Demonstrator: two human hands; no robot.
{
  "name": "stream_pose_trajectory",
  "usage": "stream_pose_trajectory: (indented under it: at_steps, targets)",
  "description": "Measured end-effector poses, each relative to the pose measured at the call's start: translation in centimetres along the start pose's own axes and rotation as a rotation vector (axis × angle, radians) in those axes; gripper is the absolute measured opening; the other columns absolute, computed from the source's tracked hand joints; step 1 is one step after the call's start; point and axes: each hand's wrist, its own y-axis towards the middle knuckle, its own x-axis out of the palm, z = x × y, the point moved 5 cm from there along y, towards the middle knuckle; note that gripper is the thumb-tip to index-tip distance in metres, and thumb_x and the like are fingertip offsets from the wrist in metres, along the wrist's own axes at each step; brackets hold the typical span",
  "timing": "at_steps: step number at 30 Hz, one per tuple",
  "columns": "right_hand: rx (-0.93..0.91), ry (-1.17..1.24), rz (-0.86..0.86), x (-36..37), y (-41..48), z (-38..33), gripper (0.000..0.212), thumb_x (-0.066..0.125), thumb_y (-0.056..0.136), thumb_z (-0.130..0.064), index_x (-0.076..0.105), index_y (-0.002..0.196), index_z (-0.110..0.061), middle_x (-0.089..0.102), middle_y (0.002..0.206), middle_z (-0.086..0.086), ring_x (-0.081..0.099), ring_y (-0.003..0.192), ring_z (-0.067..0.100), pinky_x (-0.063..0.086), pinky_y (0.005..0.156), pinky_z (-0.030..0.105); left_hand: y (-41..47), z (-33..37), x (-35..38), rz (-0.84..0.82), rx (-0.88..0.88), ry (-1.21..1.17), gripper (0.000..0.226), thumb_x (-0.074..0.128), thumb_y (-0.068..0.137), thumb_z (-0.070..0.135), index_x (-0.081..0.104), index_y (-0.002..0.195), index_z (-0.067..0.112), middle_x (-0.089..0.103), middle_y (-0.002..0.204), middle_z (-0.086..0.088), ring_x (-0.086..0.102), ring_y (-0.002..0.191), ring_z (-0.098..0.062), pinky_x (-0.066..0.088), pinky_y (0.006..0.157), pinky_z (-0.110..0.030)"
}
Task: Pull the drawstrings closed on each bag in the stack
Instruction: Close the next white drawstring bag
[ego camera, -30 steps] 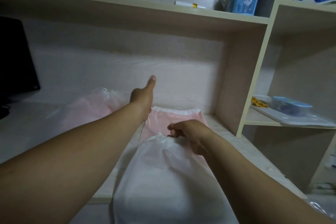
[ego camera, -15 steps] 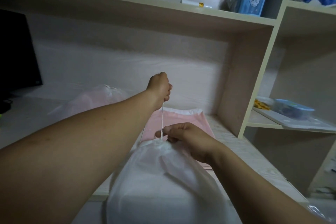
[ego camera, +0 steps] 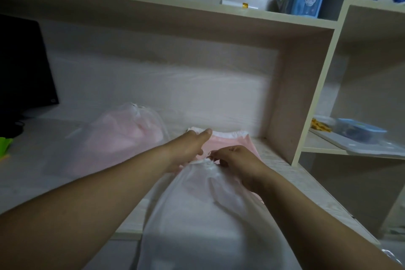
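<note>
Right hand (ego camera: 236,160) pinches the gathered neck of the white drawstring bag (ego camera: 197,215), directly under my fingertips. Left hand (ego camera: 188,147) beside it, loose, thumb straight (no cord visible). Judgement: brace the neck, draw the cord straight outward.

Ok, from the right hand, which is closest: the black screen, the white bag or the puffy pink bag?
1. white bag, pinched by the right hand
2. puffy pink bag, off to the left
3. black screen, far left
</note>
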Motion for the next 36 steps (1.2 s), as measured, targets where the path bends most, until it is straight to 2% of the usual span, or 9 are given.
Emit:
stream_pose_trajectory:
  at_steps: [3,7,10,14,19,25,29,32,36]
  targets:
    - [0.022,-0.013,-0.001,0.1,0.2,0.2,0.023,0.067,0.094,-0.028,0.084,0.089,-0.013,0.077,0.090,0.011,0.070,0.082,0.024,0.055,0.074,0.031,0.0,-1.1,-0.1,-0.032,-0.003,-0.054,0.048,0.051,0.100,0.049,0.068,0.115,0.007,0.077,0.100,-0.017,0.071,0.073,-0.025,0.057,0.069,-0.032]
    - [0.051,-0.017,-0.002,0.5,0.0,-0.1,0.022,0.069,0.092,-0.027,0.083,0.087,-0.012,0.059,0.059,-0.007,0.055,0.062,0.014,0.044,0.064,0.028,-0.5,-1.8,-1.6,0.109,-0.125,-0.058,0.028,0.044,0.101,0.022,0.061,0.110,0.001,0.077,0.090,-0.022,0.059,0.056,-0.024,0.038,0.052,-0.021]
    - [0.117,0.015,0.015,0.6,-0.1,0.2,0.022,0.072,0.086,-0.031,0.083,0.086,-0.013,0.049,0.059,-0.005,0.047,0.060,0.016,0.038,0.065,0.031,-1.0,-1.0,-2.9,0.181,-0.139,0.038,0.032,0.043,0.107,0.017,0.064,0.093,-0.002,0.070,0.068,-0.017,0.061,0.042,-0.025,0.046,0.047,-0.021]
    - [0.144,0.075,-0.005,0.6,-0.4,0.5,0.027,0.071,0.082,-0.035,0.083,0.088,-0.012,0.044,0.063,-0.002,0.045,0.063,0.020,0.038,0.068,0.034,-0.9,0.7,-3.0,0.214,-0.010,0.048,0.046,0.057,0.103,0.039,0.068,0.083,-0.001,0.068,0.063,-0.013,0.063,0.048,-0.028,0.053,0.058,-0.028]
    - [0.112,0.100,-0.019,-0.3,-0.9,0.1,0.025,0.067,0.089,-0.030,0.076,0.068,-0.018,0.052,0.059,-0.004,0.051,0.058,0.016,0.042,0.067,0.032,-1.7,1.7,0.8,-0.149,0.149,0.012,0.049,0.049,0.104,0.052,0.075,0.101,0.010,0.071,0.081,-0.002,0.060,0.069,-0.016,0.047,0.072,-0.030]
    - [0.076,0.042,0.016,-0.7,-1.3,-0.5,0.034,0.069,0.086,-0.020,0.066,0.052,-0.021,0.045,0.053,-0.006,0.041,0.054,0.015,0.033,0.057,0.030,-1.6,1.1,0.0,-0.081,0.242,0.245,0.043,0.057,0.081,0.068,0.068,0.107,0.036,0.071,0.115,0.007,0.064,0.111,-0.013,0.049,0.105,-0.036]
    - [0.064,0.021,0.040,-0.9,-1.2,-0.4,0.029,0.070,0.086,-0.020,0.069,0.057,-0.019,0.044,0.056,-0.003,0.040,0.053,0.015,0.032,0.056,0.030,-1.6,1.0,0.0,-0.075,0.272,0.324,0.022,0.061,0.099,0.042,0.068,0.104,0.021,0.068,0.101,0.005,0.060,0.089,-0.013,0.049,0.080,-0.031]
    - [0.008,-0.002,0.066,-0.8,-1.1,-0.2,0.018,0.069,0.094,-0.017,0.078,0.081,-0.008,0.051,0.057,-0.004,0.046,0.048,0.010,0.037,0.050,0.022,-1.5,0.8,0.0,-0.026,0.269,0.395,0.017,0.064,0.098,0.036,0.070,0.091,0.022,0.062,0.082,0.007,0.051,0.071,-0.009,0.040,0.062,-0.025]
    - [-0.045,0.024,0.119,-1.0,-0.9,0.1,0.015,0.069,0.097,-0.012,0.071,0.084,-0.006,0.062,0.067,0.003,0.052,0.061,0.014,0.042,0.059,0.022,-1.3,0.7,0.0,-0.058,0.150,0.180,0.010,0.062,0.091,0.018,0.066,0.083,0.014,0.053,0.070,-0.003,0.039,0.053,-0.015,0.028,0.051,-0.024]
